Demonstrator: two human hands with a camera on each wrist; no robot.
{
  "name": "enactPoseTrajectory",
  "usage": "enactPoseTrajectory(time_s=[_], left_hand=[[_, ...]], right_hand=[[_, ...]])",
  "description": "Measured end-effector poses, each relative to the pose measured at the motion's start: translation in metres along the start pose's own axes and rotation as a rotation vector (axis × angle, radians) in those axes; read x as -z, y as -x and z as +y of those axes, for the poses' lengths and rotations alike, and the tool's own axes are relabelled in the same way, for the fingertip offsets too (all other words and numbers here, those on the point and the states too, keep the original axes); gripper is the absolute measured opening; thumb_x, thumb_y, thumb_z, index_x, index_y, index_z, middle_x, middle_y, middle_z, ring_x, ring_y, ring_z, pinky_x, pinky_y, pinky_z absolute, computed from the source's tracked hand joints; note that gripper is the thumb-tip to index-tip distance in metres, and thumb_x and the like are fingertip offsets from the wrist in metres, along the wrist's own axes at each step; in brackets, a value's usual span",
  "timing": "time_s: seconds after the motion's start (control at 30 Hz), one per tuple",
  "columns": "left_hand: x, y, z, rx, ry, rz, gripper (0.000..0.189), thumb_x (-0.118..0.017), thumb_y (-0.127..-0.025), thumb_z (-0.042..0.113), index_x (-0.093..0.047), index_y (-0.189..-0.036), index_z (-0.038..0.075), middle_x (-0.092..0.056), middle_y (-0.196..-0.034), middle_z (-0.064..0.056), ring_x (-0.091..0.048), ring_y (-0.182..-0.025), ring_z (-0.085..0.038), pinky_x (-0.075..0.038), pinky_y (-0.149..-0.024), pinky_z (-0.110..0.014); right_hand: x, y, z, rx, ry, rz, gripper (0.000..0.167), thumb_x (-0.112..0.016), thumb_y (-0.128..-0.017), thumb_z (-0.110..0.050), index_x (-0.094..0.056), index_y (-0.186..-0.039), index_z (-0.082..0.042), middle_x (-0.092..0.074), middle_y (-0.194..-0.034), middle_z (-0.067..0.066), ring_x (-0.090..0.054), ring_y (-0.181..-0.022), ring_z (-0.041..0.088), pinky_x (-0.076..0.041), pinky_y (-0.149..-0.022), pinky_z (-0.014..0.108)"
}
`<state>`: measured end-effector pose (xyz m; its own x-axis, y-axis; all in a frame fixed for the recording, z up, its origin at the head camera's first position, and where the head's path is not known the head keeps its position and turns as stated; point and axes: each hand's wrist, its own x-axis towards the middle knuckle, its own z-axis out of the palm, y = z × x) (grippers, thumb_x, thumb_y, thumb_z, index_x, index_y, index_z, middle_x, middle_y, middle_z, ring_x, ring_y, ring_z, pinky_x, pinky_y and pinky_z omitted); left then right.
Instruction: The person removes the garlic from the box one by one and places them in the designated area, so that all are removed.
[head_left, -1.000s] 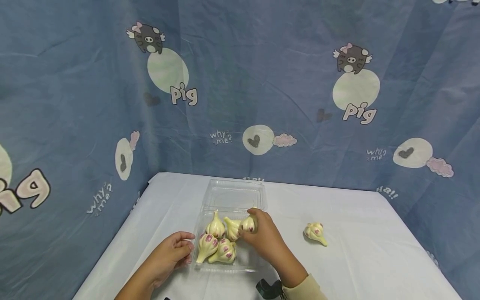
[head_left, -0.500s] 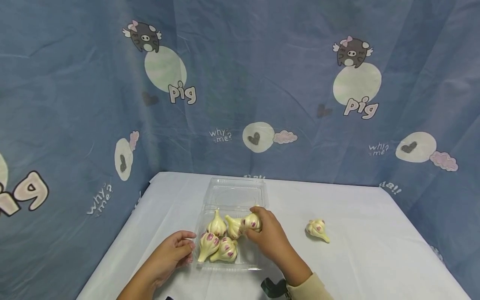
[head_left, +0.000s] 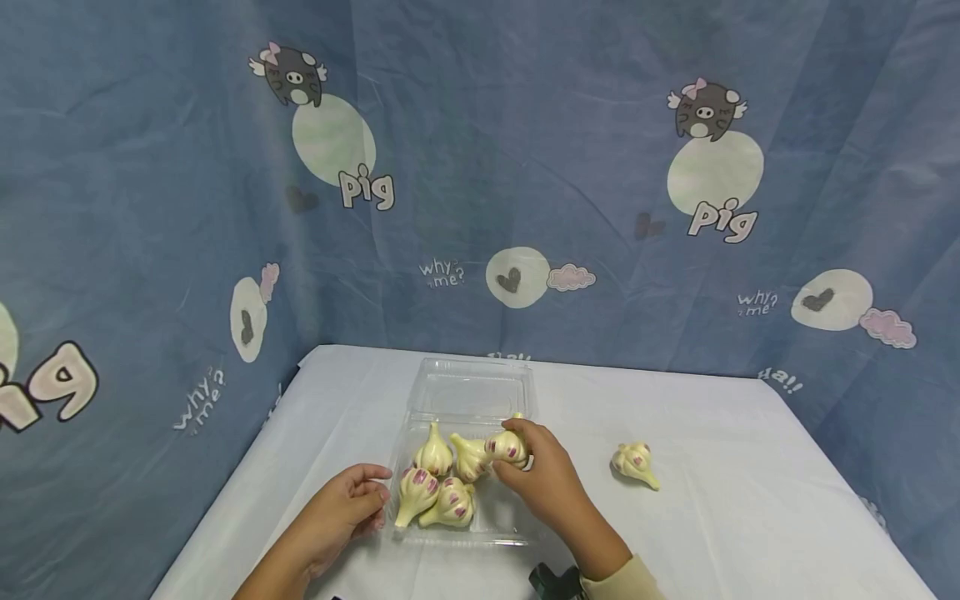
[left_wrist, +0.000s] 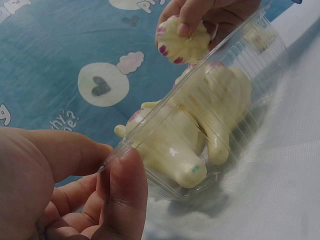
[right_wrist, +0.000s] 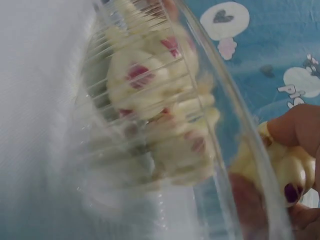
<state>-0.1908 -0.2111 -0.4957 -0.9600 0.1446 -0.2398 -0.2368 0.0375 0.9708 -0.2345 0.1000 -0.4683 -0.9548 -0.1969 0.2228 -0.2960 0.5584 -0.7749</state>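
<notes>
A clear plastic clamshell box (head_left: 506,518) lies with its lid (head_left: 470,392) folded back. Several garlic bulbs (head_left: 452,502) with purple patches sit inside, mostly on the left side. My right hand (head_left: 553,487) grips another garlic bulb (head_left: 506,447) by thumb and fingers over the box's back right part. In the left wrist view this bulb (left_wrist: 184,42) shows above the box's rim. My left hand (head_left: 341,512) is at the box's left side; its thumb and index finger pinch the rim in the left wrist view. The right wrist view is partly blurred through the box wall.
One more garlic bulb (head_left: 635,464) lies on the white tablecloth (head_left: 720,500) to the right of the box. A blue printed curtain (head_left: 420,125) stands behind and along the left side. A dark device (head_left: 555,581) is at my right wrist.
My right hand and the garlic bulb it holds have shifted slightly right within the box. The left hand stays at the box's left rim. The head view has moved a little.
</notes>
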Motion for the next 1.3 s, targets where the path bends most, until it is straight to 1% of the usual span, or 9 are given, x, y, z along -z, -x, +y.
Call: enactPoseTrajectory(time_s=[0.1,0.2,0.33,0.6,0.87,0.97,1.1,1.3], left_hand=[[0.000,0.000,0.000,-0.003,-0.011,0.002,0.043,-0.059,-0.102,0.004,-0.043,-0.140,-0.008,-0.063,-0.099,-0.009,-0.060,-0.073,-0.015,-0.054,-0.063,-0.027],[0.000,-0.001,0.000,-0.004,-0.014,-0.002,0.043,-0.057,-0.102,0.003,-0.043,-0.141,-0.008,-0.063,-0.099,-0.009,-0.059,-0.073,-0.015,-0.054,-0.063,-0.027],[0.001,-0.001,-0.002,-0.004,-0.012,-0.001,0.043,-0.057,-0.102,0.003,-0.043,-0.141,-0.008,-0.062,-0.099,-0.008,-0.059,-0.073,-0.015,-0.054,-0.064,-0.027],[0.001,-0.001,-0.003,-0.001,-0.014,-0.002,0.043,-0.058,-0.102,0.004,-0.043,-0.141,-0.009,-0.062,-0.100,-0.008,-0.060,-0.074,-0.015,-0.054,-0.064,-0.027],[0.000,-0.002,-0.001,-0.004,-0.013,-0.002,0.044,-0.059,-0.103,0.006,-0.043,-0.141,-0.008,-0.062,-0.099,-0.008,-0.060,-0.074,-0.015,-0.054,-0.064,-0.027],[0.000,-0.001,-0.001,-0.005,-0.013,-0.003,0.044,-0.059,-0.102,0.006,-0.043,-0.141,-0.008,-0.062,-0.099,-0.008,-0.060,-0.074,-0.015,-0.054,-0.064,-0.027],[-0.001,-0.001,0.001,-0.005,-0.017,-0.006,0.044,-0.059,-0.101,0.005,-0.043,-0.140,-0.009,-0.062,-0.100,-0.008,-0.059,-0.075,-0.015,-0.054,-0.065,-0.027],[-0.001,0.001,0.002,-0.002,-0.020,-0.004,0.044,-0.059,-0.101,0.005,-0.043,-0.140,-0.009,-0.061,-0.101,-0.009,-0.059,-0.075,-0.015,-0.055,-0.066,-0.027]], right_hand=[[0.001,0.002,0.002,0.008,-0.013,0.016,0.054,-0.082,-0.089,-0.023,-0.063,-0.140,-0.018,-0.060,-0.143,0.010,-0.060,-0.109,0.019,-0.053,-0.082,0.033],[0.002,0.005,0.003,0.010,-0.032,0.040,0.054,-0.081,-0.090,-0.023,-0.063,-0.140,-0.020,-0.061,-0.140,0.009,-0.062,-0.107,0.016,-0.057,-0.079,0.026],[0.005,0.008,0.005,0.010,-0.054,0.053,0.054,-0.081,-0.091,-0.022,-0.063,-0.141,-0.021,-0.062,-0.137,0.008,-0.064,-0.108,0.016,-0.058,-0.079,0.021],[0.020,0.008,0.011,-0.011,-0.053,0.092,0.055,-0.080,-0.092,-0.021,-0.063,-0.144,-0.025,-0.062,-0.138,0.007,-0.064,-0.108,0.016,-0.059,-0.081,0.023],[0.031,0.010,0.022,-0.053,-0.033,0.141,0.058,-0.081,-0.090,-0.020,-0.061,-0.144,-0.023,-0.064,-0.134,0.005,-0.062,-0.104,0.014,-0.058,-0.084,0.024],[0.035,0.010,0.024,-0.062,-0.043,0.150,0.057,-0.081,-0.090,-0.017,-0.061,-0.143,-0.019,-0.064,-0.133,0.006,-0.061,-0.103,0.015,-0.058,-0.084,0.024],[0.042,0.012,0.026,-0.073,-0.052,0.153,0.054,-0.081,-0.090,-0.015,-0.061,-0.141,-0.014,-0.063,-0.137,0.008,-0.060,-0.104,0.017,-0.058,-0.083,0.024],[0.050,0.014,0.032,-0.105,-0.013,0.180,0.053,-0.080,-0.091,-0.017,-0.064,-0.141,-0.018,-0.063,-0.136,0.010,-0.060,-0.105,0.018,-0.058,-0.086,0.029]])
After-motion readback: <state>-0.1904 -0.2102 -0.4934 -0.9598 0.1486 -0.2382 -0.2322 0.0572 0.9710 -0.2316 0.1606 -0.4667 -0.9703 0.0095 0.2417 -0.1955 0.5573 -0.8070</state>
